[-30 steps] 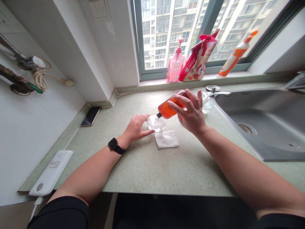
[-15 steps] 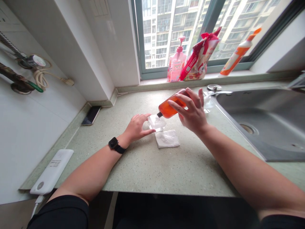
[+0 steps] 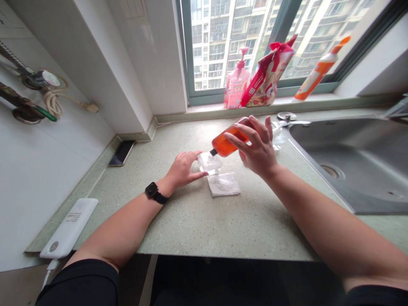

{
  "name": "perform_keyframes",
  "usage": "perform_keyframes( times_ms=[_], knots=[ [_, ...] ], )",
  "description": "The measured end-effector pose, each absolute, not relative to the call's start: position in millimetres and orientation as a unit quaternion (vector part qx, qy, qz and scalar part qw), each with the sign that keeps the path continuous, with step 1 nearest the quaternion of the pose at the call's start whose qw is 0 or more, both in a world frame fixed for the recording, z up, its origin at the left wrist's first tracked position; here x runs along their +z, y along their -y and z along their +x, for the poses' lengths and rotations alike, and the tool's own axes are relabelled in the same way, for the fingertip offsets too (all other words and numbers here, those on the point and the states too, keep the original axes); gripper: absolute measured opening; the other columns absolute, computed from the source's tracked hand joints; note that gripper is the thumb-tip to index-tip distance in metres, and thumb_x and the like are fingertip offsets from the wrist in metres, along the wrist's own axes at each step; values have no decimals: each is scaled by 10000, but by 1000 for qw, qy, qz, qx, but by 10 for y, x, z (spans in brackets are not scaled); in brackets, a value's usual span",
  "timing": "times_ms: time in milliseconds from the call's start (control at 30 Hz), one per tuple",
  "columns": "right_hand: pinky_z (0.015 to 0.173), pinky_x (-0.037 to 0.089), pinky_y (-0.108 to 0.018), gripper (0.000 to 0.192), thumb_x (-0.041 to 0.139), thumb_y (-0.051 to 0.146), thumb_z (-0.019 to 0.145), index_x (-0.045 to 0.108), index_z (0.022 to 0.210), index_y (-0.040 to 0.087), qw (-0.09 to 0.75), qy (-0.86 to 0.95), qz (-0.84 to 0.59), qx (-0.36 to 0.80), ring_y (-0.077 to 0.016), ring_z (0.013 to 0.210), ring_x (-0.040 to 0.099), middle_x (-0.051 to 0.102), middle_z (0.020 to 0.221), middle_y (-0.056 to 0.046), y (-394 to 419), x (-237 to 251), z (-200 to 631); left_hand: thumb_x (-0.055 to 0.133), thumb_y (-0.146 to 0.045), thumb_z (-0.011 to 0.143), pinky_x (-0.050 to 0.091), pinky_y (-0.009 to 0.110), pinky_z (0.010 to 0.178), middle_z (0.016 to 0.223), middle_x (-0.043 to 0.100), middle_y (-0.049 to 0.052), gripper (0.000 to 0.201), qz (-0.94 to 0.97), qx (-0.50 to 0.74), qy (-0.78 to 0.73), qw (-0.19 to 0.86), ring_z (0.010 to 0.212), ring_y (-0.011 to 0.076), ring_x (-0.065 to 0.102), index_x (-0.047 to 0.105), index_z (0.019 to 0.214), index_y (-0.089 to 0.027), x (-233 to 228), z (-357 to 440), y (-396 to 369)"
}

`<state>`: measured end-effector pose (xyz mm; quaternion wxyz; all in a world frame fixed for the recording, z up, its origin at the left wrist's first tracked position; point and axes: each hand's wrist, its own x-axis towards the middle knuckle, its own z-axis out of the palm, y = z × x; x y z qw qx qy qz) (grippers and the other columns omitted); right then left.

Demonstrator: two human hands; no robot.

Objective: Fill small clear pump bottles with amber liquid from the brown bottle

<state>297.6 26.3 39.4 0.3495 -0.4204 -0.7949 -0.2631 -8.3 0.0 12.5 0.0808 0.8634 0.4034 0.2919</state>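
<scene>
My right hand [image 3: 259, 151] grips a bottle of orange liquid [image 3: 225, 142], tilted with its dark neck pointing down to the left. The neck's end is right at the top of a small clear bottle [image 3: 211, 165] on the counter; I cannot tell if it touches the threaded mouth. Around the clear bottle's left side, my left hand [image 3: 183, 170] is closed, thumb in front and fingers behind. A folded white tissue [image 3: 224, 185] lies just in front of the clear bottle. Partly hidden behind my right hand is a clear pump top [image 3: 279, 127].
A steel sink [image 3: 338, 210] is at the right. On the windowsill stand a pink pump bottle [image 3: 236, 87], a red-and-white bag [image 3: 267, 78] and an orange-and-white bottle [image 3: 315, 76]. A phone [image 3: 121, 153] and a white power bank [image 3: 70, 227] lie at the left of the counter.
Both hands and bottles hold almost the same positions. The whole view has shifted very slightly.
</scene>
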Motion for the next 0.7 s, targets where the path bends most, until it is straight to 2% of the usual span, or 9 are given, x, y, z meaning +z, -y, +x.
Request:
perform_keyframes(
  times_ms=[467,700],
  knots=[
    [1330,237,-753,599,603,167,987,601,1470,522,365,798,-410,-250,-394,1555,446,658,1483,25,-250,429,2942,827,-574,917,460,596,1183,1268,764,120,743,863,294,-403,85,1189,319,727,538,1505,-225,134,-83,8],
    [1349,193,-743,620,632,189,992,571,1492,550,357,804,-414,-235,-406,1590,411,611,1556,46,-246,428,2975,826,-570,919,467,574,1173,1265,763,112,740,863,296,-401,78,1192,316,723,540,1506,-222,120,-86,5]
  ],
)
